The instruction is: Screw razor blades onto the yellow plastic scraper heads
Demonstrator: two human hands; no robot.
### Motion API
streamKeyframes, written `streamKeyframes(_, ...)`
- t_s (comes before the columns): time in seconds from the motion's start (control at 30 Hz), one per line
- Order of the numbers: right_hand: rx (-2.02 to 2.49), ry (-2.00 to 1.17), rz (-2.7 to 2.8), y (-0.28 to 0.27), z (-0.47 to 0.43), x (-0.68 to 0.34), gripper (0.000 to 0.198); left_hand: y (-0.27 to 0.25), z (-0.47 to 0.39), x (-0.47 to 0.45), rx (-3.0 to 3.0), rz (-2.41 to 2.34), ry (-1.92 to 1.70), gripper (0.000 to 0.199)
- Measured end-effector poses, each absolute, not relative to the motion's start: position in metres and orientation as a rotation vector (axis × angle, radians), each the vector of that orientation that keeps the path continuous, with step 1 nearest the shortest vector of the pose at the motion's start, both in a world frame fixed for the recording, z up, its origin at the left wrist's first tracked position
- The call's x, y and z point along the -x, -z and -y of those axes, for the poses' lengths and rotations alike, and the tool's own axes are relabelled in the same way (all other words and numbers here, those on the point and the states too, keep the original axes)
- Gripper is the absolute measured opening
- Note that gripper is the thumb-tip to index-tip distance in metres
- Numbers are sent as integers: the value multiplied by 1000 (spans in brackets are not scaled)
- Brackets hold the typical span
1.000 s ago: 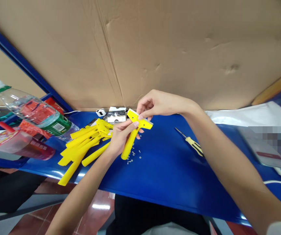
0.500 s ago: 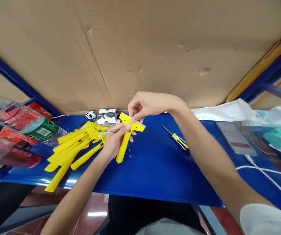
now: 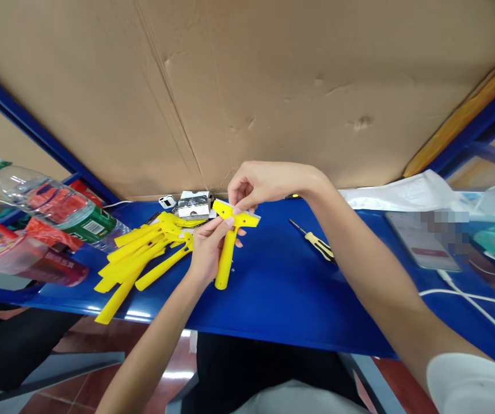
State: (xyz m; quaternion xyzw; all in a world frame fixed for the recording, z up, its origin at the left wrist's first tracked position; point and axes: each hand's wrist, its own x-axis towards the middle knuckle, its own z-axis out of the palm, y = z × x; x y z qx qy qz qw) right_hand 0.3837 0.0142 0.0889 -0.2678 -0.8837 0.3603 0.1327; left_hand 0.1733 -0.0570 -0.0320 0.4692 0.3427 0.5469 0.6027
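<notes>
A yellow T-shaped scraper (image 3: 227, 259) with a pale blade strip along its top edge is held above the blue table, its handle pointing down toward me. My left hand (image 3: 206, 247) is closed around its neck, thumb pressed on the front. From above, my right hand (image 3: 244, 192) pinches the middle of the scraper's head, thumb in front; other fingers are partly hidden behind it. Left of my hands lies a pile of several yellow scraper handles (image 3: 139, 247). A screwdriver (image 3: 319, 246) with a cream and black handle rests to the right.
Small boxes (image 3: 193, 206) stand by the cardboard wall (image 3: 273, 103). A plastic bottle (image 3: 57, 201) and a red drink cup (image 3: 35, 261) are at left. A phone (image 3: 422, 241) with a white cable (image 3: 476, 299) lies at right, near a white bag (image 3: 403, 192).
The view has shifted slightly, so most things sit a little further right. The scraper's handle hangs somewhat more upright; both hands keep their hold.
</notes>
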Motion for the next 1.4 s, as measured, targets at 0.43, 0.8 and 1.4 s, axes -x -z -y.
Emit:
streamKeyframes(0.43,728,-1112,2743,-77,10,-357,34,47,133,-170,-1049,-837,-1227,41)
streamKeyframes(0.8,490,-1163,2773,-60,39,-315,43,66,191,-139,-1060,-878,-1436,34)
streamKeyframes(1.4,869,-924,2894,41,28,-315,20,108,194,-86,-1153,-944,-1588,36)
